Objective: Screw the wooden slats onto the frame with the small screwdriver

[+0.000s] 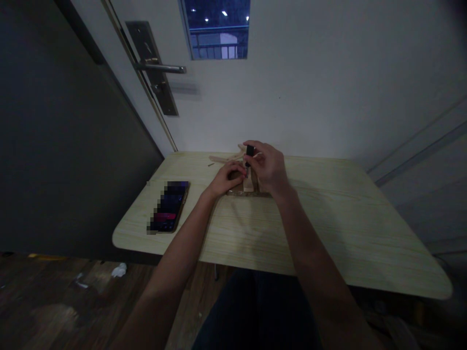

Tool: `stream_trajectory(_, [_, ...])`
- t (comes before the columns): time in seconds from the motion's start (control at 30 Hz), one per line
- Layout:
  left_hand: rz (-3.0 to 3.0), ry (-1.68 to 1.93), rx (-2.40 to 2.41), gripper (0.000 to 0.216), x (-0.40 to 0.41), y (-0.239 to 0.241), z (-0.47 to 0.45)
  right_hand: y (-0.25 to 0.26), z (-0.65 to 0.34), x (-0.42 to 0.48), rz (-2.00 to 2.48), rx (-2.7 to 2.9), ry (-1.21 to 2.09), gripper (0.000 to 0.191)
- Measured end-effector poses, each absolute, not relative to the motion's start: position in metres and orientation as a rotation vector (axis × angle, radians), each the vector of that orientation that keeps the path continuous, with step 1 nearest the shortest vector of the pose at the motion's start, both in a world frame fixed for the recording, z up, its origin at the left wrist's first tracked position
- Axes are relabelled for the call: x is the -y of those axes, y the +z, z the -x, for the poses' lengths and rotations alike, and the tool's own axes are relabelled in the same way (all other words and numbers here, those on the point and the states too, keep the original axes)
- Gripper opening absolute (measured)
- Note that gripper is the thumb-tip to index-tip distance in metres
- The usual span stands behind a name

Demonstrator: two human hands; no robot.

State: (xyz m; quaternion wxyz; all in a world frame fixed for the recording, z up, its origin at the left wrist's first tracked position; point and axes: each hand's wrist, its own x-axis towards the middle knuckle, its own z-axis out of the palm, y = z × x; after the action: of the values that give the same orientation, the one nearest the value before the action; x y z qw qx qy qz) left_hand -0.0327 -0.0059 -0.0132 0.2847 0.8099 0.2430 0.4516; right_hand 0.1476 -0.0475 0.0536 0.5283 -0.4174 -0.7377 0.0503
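Note:
My right hand grips a screwdriver by its short black handle, with the shaft pointing down. The tip comes down at a pale wooden piece and is partly hidden by fingertips. On the left side, my left hand has thumb and fingers bent close together, touching the wooden piece beside the tip. Whatever is pinched there is too small to make out. Beneath both hands lies a flat brown bundle in clear plastic wrap. Thin wooden strips lie just behind the left hand.
A phone with a lit screen rests on the left of the light wood-grain table. Behind the table stands a white door with a metal handle and a small window. Crumpled white paper is on the floor.

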Motion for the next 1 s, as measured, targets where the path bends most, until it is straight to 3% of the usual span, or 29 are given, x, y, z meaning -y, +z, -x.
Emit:
stream_trajectory(0.27, [-2.179,1.183,-0.638,0.021,0.0052,-0.0124,0.0328,0.0505,-0.1436,0.0504,1.010,1.806,0.158,0.040])
stream_trajectory(0.47, [-2.176,1.194,-0.671,0.022,0.0064,-0.0130,0.0330,0.0539,-0.1439,0.0492,1.010,1.763,0.189,0.026])
stream_trajectory(1.0, [-2.190,1.205,-0.667,0.030,0.0073,-0.0116,0.0312,0.0528,-0.1419,0.0546,1.046,1.816,0.151,0.043])
